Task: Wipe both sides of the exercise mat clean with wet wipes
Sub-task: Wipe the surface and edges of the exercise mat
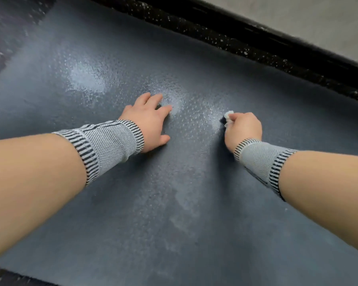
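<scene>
1. Exercise mat (194, 234): slate blue-grey, lies flat on the floor, fills most of the view. Far long edge runs from 12 o'clock down to 3 o'clock.
2. Left hand (148, 124): palm down on the mat just left of centre, fingers spread and straight, tips pointing toward 1 o'clock, thumb out toward 4 o'clock. Holds nothing.
3. Right hand (243, 129): at 3 o'clock from the left hand, well apart from it. Fingers curled into a fist around a balled white wet wipe (228, 118), knuckles down on the mat.
4. Wet wipe: only a small white wad shows, sticking out of the fist on its 10 o'clock side; looks pressed to the mat, contact patch is hidden by the hand.
5. Wet sheen (87, 79): pale glossy patch at 10 o'clock from the left hand, another right at the left fingertips, streaks running toward 6 o'clock between the forearms.
6. Wrist sleeves: grey knit with black-striped cuffs, one on left wrist (110, 141), one on right wrist (260, 159).
7. Speckled black rubber floor (236, 32) borders the mat's far edge; beyond it a black baseboard (298, 36) and pale wall (318, 13) at 1–2 o'clock.
</scene>
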`<act>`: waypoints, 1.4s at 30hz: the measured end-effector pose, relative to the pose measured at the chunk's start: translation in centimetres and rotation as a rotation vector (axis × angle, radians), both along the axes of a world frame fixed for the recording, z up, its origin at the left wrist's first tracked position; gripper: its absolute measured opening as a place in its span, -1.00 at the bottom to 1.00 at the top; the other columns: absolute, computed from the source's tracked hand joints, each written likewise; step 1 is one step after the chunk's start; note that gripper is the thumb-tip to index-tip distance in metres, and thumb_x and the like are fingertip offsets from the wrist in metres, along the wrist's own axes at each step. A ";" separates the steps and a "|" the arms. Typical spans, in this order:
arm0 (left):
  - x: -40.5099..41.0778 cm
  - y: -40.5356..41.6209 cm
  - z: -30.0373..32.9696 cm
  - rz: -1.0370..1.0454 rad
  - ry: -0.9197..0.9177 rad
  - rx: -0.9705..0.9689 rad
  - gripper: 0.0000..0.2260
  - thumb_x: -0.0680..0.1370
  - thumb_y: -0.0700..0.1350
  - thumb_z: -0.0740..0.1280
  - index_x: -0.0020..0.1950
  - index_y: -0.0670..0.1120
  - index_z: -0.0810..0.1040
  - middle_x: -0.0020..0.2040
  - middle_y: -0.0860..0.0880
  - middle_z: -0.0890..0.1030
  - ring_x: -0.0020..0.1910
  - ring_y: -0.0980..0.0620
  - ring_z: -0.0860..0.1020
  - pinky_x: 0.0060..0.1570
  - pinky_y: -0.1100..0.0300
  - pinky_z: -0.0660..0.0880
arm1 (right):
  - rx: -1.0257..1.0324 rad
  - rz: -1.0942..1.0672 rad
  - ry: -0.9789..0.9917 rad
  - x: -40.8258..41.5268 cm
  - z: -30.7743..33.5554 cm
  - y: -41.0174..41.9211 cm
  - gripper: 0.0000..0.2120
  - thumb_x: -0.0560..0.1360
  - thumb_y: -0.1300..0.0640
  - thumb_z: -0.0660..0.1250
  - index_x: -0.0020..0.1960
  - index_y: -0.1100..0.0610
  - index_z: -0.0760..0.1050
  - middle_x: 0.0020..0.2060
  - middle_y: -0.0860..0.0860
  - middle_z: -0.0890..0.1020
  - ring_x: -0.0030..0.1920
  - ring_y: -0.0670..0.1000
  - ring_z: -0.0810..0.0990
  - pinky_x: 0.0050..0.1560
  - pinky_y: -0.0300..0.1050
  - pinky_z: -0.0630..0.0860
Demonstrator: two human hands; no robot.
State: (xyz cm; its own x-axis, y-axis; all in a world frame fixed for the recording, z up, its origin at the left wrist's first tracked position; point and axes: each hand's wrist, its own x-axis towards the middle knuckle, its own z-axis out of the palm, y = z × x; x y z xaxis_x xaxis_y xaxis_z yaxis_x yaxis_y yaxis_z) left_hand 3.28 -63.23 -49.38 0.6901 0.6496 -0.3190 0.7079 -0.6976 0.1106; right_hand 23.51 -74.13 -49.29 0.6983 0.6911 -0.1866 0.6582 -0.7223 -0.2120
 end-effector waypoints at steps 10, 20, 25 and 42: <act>3.0 2.2 0.6 0.049 0.134 -0.038 -0.21 0.43 0.29 0.36 0.55 0.09 0.10 0.59 -0.04 -0.02 0.55 -0.17 -0.04 0.40 -0.26 0.23 | 0.127 0.336 0.110 -0.1 0.5 -0.7 -0.71 0.59 -0.06 0.17 0.12 0.00 0.61 -0.04 0.05 0.54 0.05 0.13 0.52 0.05 -0.15 0.36; 5.5 4.5 0.9 0.091 0.173 -0.052 -0.05 0.36 0.36 0.39 0.59 0.05 0.00 0.59 -0.13 -0.07 0.55 -0.21 -0.06 0.48 -0.15 0.12 | -0.002 0.602 0.157 -4.8 -0.6 -1.8 -0.75 0.56 0.12 0.18 0.18 -0.01 0.54 0.04 0.05 0.47 0.02 0.12 0.51 -0.01 -0.13 0.40; 7.6 4.8 1.3 0.106 0.248 -0.095 0.08 0.29 0.41 0.40 0.59 0.06 -0.11 0.60 -0.11 -0.11 0.55 -0.24 -0.08 0.50 -0.14 0.04 | 0.164 0.374 0.025 2.3 0.2 2.4 -0.76 0.60 0.08 0.16 -0.01 0.02 0.61 -0.08 0.09 0.49 -0.02 0.17 0.50 -0.08 -0.13 0.33; 8.9 4.6 1.0 0.103 0.399 -0.147 0.14 0.31 0.39 0.41 0.58 0.00 -0.25 0.58 -0.16 -0.22 0.54 -0.27 -0.14 0.48 -0.16 0.13 | 0.183 0.024 -0.020 10.2 -0.7 7.2 -0.75 0.60 0.07 0.17 0.09 0.10 0.59 0.06 0.11 0.54 0.01 0.11 0.53 0.02 -0.13 0.44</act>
